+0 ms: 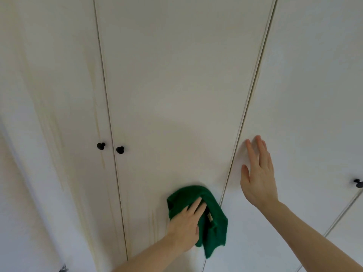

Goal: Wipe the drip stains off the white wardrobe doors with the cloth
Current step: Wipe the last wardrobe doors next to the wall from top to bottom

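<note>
Nearest to us, at the bottom of the frame, our two bare forearms reach up toward the white wardrobe. Our left hand [185, 222], in the lower centre, presses a green cloth [213, 218] flat against the middle door [176, 85]; the fingers lie fairly straight over the fabric, and the thumb side seems tucked against its lower fold, though we cannot tell whether it actually pinches the cloth. The cloth is bunched, with a loose tail hanging below the hand, and it sits low on the middle door, just beside the seam at that door's right edge.

Our right hand [258, 173], in the lower right of the frame, rests spread and flat on the right-hand door [314, 85], fingers pointing up, holding nothing, close to the same seam.

Faint yellowish drip stains [98, 122] run in vertical streaks down the left door [59, 85], mostly along its right edge in the left half of the frame, and a few more streaks show on the middle door at lower centre, to the left of the cloth. Two black knobs [120, 149] sit side by side at centre left, one on each side of the gap between the left and middle doors. Another black knob [358, 183] shows at the far right edge.
</note>
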